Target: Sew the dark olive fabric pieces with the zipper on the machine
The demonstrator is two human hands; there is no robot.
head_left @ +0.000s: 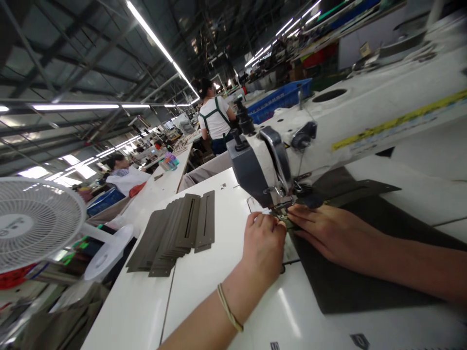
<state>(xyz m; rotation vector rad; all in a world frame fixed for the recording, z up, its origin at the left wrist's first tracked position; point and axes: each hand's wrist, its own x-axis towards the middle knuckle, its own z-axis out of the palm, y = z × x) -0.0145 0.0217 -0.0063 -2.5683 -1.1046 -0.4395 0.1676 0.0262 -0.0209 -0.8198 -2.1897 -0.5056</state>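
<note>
A white sewing machine (314,136) stands over the white table, its needle area just beyond my hands. My left hand (264,243) is closed at the near left side of the needle area, fingers curled down; what it pinches is hidden. My right hand (328,233) lies with its fingers stretched out on dark grey-brown fabric (339,287), fingertips beside the presser foot. The fabric spreads to the right under my forearm. Another slotted grey-brown piece (365,192) lies behind my right hand, near the machine's base.
A fanned stack of slotted grey-brown pieces (168,233) lies on the table to the left. A white fan (36,223) stands at the far left. Behind are a blue crate (280,99), a person in a white shirt (215,119) and another seated person (124,177).
</note>
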